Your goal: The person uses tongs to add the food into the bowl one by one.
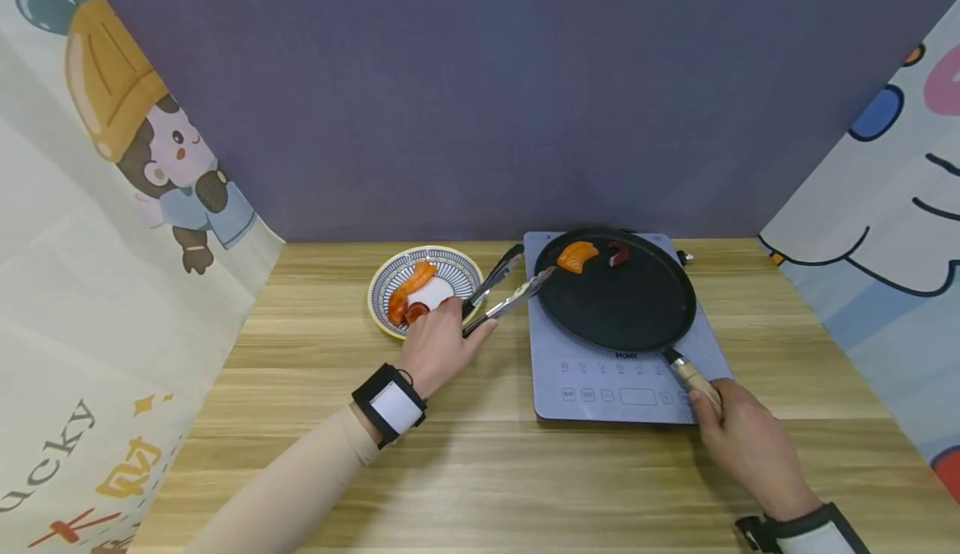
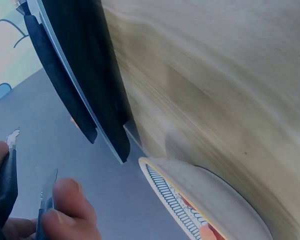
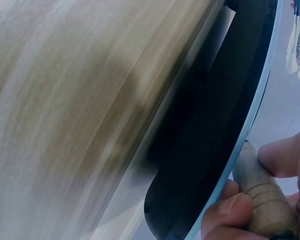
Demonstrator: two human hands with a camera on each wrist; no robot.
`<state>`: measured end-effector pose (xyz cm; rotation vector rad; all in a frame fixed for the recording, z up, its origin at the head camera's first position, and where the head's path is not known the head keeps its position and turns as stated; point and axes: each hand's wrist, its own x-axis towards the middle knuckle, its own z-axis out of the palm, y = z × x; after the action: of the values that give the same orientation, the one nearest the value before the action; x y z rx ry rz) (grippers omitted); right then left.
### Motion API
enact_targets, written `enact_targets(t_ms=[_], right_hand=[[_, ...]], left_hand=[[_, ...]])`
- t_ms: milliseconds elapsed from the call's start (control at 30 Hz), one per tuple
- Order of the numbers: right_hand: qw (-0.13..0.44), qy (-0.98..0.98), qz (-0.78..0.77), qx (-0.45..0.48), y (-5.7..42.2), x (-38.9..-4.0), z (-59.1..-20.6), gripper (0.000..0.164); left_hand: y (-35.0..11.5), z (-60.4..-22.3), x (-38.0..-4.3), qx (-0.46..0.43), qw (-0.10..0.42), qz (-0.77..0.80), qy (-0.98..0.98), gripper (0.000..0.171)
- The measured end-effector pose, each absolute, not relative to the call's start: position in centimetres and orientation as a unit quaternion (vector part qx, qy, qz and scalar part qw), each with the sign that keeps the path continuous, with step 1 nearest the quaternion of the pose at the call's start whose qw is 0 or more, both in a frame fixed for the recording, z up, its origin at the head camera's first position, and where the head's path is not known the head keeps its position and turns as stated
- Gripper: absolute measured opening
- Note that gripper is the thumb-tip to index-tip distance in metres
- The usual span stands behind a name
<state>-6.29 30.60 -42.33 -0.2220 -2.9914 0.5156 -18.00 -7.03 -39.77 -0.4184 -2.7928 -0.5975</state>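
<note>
My left hand grips a pair of metal tongs by their black-handled end, above the right side of a patterned plate. The tongs' two arms are spread with nothing between them; one tip overlaps the left rim of a flat black frying pan. In the pan lie an orange scored piece of food and a small dark red piece. My right hand holds the pan's wooden handle, fingers wrapped around it in the right wrist view. Orange-red food pieces lie on the plate.
The pan sits on a grey induction cooker with touch buttons along its front. All stands on a wood-grain table. A dark blue backdrop rises behind, with cartoon-printed sheets at either side.
</note>
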Motion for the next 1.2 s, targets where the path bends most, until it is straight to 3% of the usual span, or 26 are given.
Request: enact_targets(t_ms=[467,800,1200], right_hand=[[0.054,-0.982,0.167,-0.07,30.5,-6.4,-42.2,0.033],[0.041,-0.982,0.167,-0.08,30.4,-6.4,-42.2,0.035],[0.049,-0.982,0.167,-0.071,30.6,-6.2,-42.2,0.034]], left_hand=[[-8.9,-39.9,-17.2,-0.15,0.141,-0.203,-0.957,0.062],[-9.6,-39.8,-16.6,-0.139,0.122,-0.183,-0.966,0.054],[-11.0,-40.1,-16.0,-0.146,0.146,-0.172,-0.963,0.056]])
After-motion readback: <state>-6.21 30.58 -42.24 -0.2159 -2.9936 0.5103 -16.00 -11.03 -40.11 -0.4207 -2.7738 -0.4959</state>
